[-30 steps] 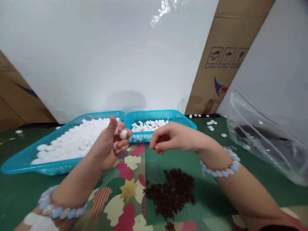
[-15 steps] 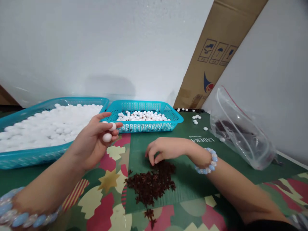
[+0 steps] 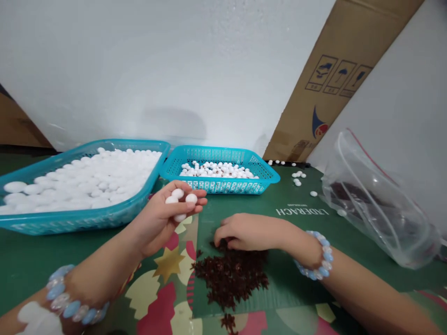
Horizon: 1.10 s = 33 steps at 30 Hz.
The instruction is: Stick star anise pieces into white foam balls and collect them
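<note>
My left hand (image 3: pixel 164 218) is raised above the table and holds several small white beads (image 3: pixel 181 201) in its fingertips. My right hand (image 3: pixel 244 231) rests with its fingers curled on the far edge of a pile of dark red-brown star-shaped pieces (image 3: pixel 232 275); whether it pinches one I cannot tell. Behind my hands stand two teal baskets: a large one (image 3: pixel 80 217) heaped with white beads and a smaller one (image 3: pixel 223 186) with a thin layer of white beads mixed with dark bits.
A clear plastic bag (image 3: pixel 377 200) with dark pieces inside lies at the right. Loose white beads (image 3: pixel 298 177) are scattered behind it. A cardboard sheet (image 3: pixel 335 79) leans on the white wall. The table wears a green patterned cloth (image 3: pixel 167 284).
My right hand came down from in front of the small basket onto the dark pile. My left hand lowered a little, still gripping white beads. The view shifted.
</note>
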Motion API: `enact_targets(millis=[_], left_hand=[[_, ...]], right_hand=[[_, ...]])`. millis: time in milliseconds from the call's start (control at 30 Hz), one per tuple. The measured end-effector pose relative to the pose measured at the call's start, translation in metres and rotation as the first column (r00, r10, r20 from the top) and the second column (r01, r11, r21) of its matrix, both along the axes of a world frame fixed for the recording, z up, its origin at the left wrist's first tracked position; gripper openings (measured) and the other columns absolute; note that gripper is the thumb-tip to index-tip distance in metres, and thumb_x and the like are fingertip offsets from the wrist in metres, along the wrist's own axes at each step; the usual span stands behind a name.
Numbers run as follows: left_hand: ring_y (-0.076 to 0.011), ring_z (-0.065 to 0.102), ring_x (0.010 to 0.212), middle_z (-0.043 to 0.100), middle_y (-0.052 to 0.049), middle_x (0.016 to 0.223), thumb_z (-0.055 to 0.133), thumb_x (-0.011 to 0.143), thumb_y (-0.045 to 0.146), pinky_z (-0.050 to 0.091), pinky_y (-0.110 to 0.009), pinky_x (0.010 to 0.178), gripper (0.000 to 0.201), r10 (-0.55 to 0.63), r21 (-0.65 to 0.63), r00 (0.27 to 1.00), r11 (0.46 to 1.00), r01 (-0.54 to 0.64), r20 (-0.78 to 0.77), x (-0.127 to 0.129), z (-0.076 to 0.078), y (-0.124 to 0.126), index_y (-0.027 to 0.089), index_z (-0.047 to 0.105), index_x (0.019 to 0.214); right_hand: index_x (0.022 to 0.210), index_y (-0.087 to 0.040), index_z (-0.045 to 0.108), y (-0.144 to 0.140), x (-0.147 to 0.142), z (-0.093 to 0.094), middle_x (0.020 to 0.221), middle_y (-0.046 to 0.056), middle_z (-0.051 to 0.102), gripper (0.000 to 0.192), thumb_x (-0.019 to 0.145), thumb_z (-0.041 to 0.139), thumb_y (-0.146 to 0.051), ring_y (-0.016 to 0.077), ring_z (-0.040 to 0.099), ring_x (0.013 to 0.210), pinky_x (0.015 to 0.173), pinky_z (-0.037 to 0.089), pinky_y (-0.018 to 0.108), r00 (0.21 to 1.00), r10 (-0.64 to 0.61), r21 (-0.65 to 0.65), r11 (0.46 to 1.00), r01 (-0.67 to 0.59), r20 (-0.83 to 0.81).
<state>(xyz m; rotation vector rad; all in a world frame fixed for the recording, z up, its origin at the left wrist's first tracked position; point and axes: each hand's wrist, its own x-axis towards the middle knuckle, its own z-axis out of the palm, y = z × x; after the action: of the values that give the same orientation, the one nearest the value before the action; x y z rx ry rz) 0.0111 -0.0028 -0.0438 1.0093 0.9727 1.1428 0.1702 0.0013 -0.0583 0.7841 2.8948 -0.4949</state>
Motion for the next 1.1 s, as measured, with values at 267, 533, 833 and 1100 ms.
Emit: enact_targets(millis=[267,533,833,1100], left_hand=[[-0.0144,0.055,0.071,0.058,0.001,0.067,0.054,0.042,0.001,0.046,-0.015,0.052,0.024,-0.056,0.044,0.998,0.998,0.055,0.023,0.002,-0.001,-0.005,0.017,0.044,0.057],[-0.0107,0.055,0.064,0.053,0.006,0.065,0.059,0.043,0.007,0.045,-0.014,0.05,0.025,-0.053,0.129,0.999,0.99,0.052,0.006,0.001,-0.001,-0.007,0.019,0.043,0.058],[-0.0059,0.052,0.051,0.051,0.006,0.061,0.059,0.049,0.012,0.041,-0.011,0.041,0.022,-0.095,0.192,0.993,0.978,0.081,0.068,0.001,-0.001,-0.012,0.017,0.04,0.061],[-0.0022,0.044,0.043,0.049,0.006,0.057,0.059,0.044,0.009,0.036,-0.011,0.038,0.025,-0.085,0.174,0.996,0.981,0.082,0.011,0.005,-0.001,-0.013,0.016,0.041,0.06]], right_hand=[[0.073,-0.014,0.057,-0.002,0.001,0.003,0.068,0.002,0.054,0.018,0.068,0.042,-0.007,0.0105,0.044,0.061,0.056,0.033,0.021,0.999,-0.002,0.026,1.0,0.004,-0.041],[0.077,-0.014,0.056,-0.007,0.005,0.016,0.074,0.004,0.051,0.016,0.068,0.043,-0.01,0.0116,0.044,0.07,0.063,0.034,0.023,0.986,-0.103,0.015,0.994,0.106,-0.129],[0.067,-0.017,0.058,-0.017,0.004,0.025,0.087,0.005,0.049,0.015,0.07,0.043,-0.017,0.0175,0.04,0.083,0.072,0.03,0.037,0.959,-0.192,0.094,0.972,0.215,-0.21],[0.053,-0.013,0.053,-0.026,0.004,0.026,0.088,0.006,0.049,0.011,0.06,0.047,-0.009,0.0132,0.044,0.082,0.071,0.035,0.028,0.808,-0.054,0.228,0.946,0.229,-0.586]])
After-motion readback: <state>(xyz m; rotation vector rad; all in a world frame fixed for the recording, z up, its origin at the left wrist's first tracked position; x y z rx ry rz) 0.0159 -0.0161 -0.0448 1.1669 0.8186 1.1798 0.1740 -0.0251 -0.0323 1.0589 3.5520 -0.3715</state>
